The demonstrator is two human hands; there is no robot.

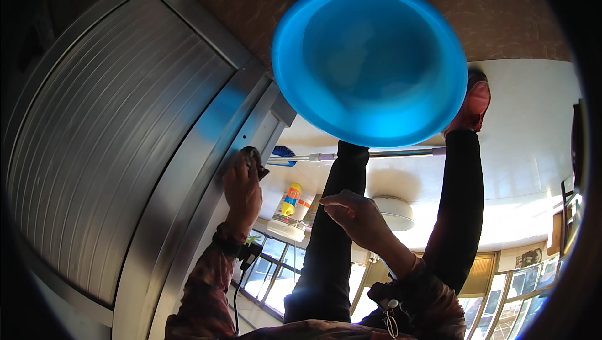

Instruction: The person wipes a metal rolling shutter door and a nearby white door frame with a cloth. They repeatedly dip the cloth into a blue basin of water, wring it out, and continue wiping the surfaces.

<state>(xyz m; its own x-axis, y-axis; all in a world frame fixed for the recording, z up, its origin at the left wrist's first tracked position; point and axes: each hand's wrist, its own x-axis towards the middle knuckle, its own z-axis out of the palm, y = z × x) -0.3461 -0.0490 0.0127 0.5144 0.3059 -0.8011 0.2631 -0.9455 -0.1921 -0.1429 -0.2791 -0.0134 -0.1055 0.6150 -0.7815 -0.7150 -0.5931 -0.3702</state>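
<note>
My left hand presses a dark, wadded cloth against the metal door frame. To the left spreads the door's ribbed metal panel. My right hand hovers in front of my leg, its fingers loosely bent and pointing left. Nothing shows in it, though its palm is partly hidden. Beyond both hands a large blue plastic basin stands on the floor, with what looks like cloudy water inside.
Behind my legs lies a mop with a blue head and a metal pole. A yellow bottle is by a white bucket. A round white object stands further right. A black adapter with a cord hangs near my left wrist.
</note>
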